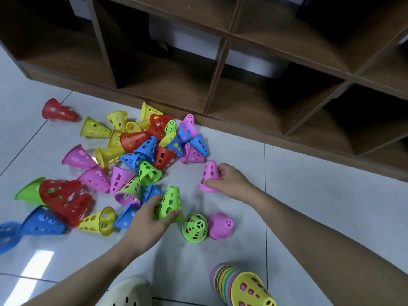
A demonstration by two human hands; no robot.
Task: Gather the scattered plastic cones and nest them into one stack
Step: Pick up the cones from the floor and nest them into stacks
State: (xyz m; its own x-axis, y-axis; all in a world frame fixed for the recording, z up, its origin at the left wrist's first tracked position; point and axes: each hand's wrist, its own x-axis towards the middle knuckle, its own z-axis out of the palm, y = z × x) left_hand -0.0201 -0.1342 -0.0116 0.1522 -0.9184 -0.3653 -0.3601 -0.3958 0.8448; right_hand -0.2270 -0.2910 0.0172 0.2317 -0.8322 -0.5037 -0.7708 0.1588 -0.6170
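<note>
Head view: left hand (152, 219) gripped an upright green cone (171, 203); right hand (229, 181) gripped an upright pink cone (209, 176), both on the tiled floor (309, 195). Scattered cones (141, 151) lay leftward; nested stack (240, 286) near bottom edge.

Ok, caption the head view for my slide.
Left hand grips a green cone, right hand a pink cone, beside the scattered pile.

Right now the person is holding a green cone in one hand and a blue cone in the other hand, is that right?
Not quite. The left hand does hold a green cone, but the right hand grips a pink cone, not a blue one. The head view shows both standing upright on the floor.
</note>
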